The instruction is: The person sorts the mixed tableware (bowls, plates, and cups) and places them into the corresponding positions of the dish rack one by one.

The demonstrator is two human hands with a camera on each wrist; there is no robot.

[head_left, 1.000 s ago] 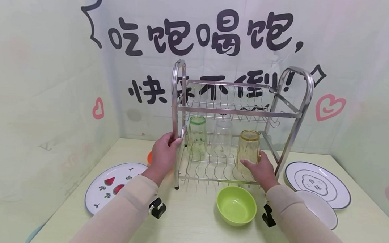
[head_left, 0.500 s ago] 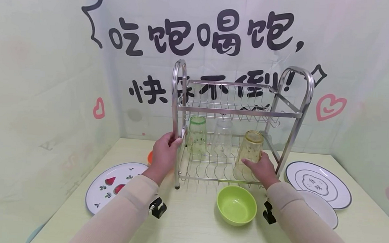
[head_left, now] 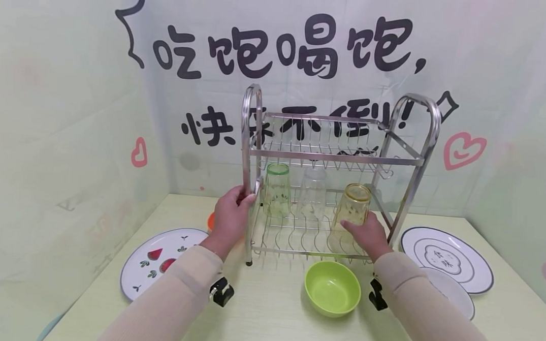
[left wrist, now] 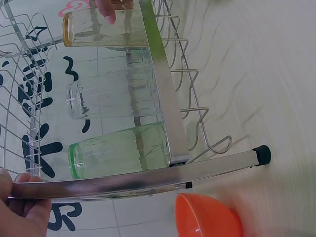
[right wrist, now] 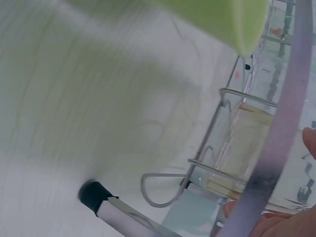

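Rack [head_left: 328, 157]: one, two-tiered.
Left hand [head_left: 231, 213]: grasping the rack's left front post [head_left: 246, 159].
Right hand [head_left: 370, 233]: grasping yellow glass [head_left: 354, 207], low in the rack, toward its right end.
Glasses: three, with green glass [head_left: 277, 193] at the rack's left, clear glass [head_left: 313, 195] mid-rack.
Bowls: two; green bowl [head_left: 333, 290] in front of the rack, orange bowl [left wrist: 217, 217] at its left.
Plates: three; fruit plate [head_left: 136, 266] left of the rack, lettered plate [head_left: 472, 268] and small plate [head_left: 459, 298] at its right.

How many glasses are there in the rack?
3, all on the lower tier of the rack: the green glass at the left, the clear glass in the middle, and the yellow glass at the right, held by the right hand. No others show.
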